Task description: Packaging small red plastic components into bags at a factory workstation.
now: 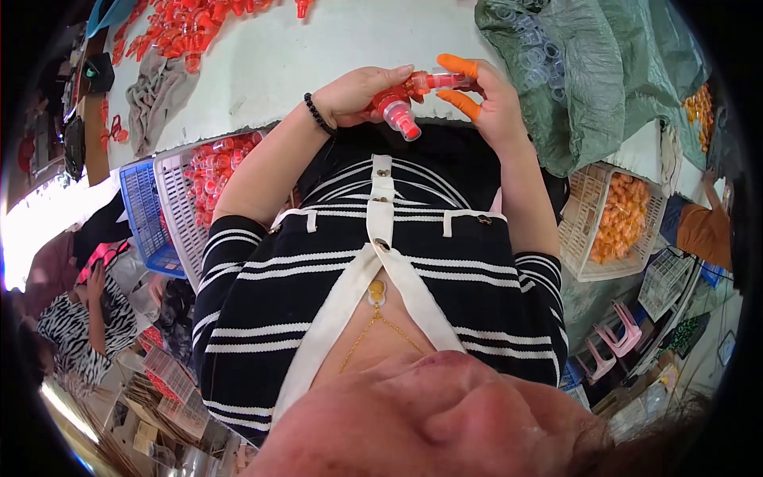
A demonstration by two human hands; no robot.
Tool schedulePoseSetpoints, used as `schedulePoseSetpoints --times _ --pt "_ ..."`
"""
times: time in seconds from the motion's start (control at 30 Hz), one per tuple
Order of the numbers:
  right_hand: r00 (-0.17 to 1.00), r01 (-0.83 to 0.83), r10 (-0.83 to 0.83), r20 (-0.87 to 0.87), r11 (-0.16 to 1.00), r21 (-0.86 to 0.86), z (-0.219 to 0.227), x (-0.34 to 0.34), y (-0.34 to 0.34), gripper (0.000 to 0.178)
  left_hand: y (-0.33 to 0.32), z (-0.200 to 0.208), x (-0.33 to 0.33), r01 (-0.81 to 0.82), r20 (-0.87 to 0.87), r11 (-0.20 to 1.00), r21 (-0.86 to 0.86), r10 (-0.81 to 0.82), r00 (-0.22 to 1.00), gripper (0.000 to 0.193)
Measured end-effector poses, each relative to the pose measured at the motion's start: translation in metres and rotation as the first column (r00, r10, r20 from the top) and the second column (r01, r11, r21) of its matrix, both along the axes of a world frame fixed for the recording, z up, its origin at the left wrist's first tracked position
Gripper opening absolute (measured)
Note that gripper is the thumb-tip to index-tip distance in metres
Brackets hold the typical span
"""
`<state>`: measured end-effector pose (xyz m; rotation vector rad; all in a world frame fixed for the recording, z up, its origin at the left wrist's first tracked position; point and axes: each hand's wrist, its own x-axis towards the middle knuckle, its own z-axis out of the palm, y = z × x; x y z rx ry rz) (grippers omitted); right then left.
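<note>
My left hand (pixel 354 94) is closed round a small bunch of red plastic nozzle-like pieces (pixel 400 119), some with clear caps. One capped piece points down toward my lap. Another sticks out to the right, with a clear cap (pixel 451 80) over its end. Around that cap are the thumb and index finger of my right hand (pixel 497 103), both in orange finger covers. They are spread apart, one above and one below it; the remaining fingers are partly hidden. Both hands are at the near edge of the pale table (pixel 318 48).
Red pieces (pixel 179 32) are heaped at the far left beside a grey cloth (pixel 157 95). A green sack (pixel 592 71) with clear rings (pixel 543 60) lies at the right. A white basket of red pieces (pixel 171 179) stands left; a basket of orange pieces (pixel 580 238) stands right.
</note>
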<state>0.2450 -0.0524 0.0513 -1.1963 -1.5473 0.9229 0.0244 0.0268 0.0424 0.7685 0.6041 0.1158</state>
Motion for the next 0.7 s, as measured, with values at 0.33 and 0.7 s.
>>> schedulePoseSetpoints --times 0.33,0.7 --pt "0.99 -0.022 0.002 -0.144 0.99 -0.143 -0.01 -0.005 0.002 0.034 -0.025 0.006 0.013 0.025 -0.193 0.547 0.837 0.252 0.948 0.036" --pt "0.835 -0.242 -0.173 -0.522 0.736 -0.632 -0.06 -0.015 0.001 0.027 -0.033 0.004 -0.01 0.301 -0.221 -0.269 0.915 0.291 0.931 0.039"
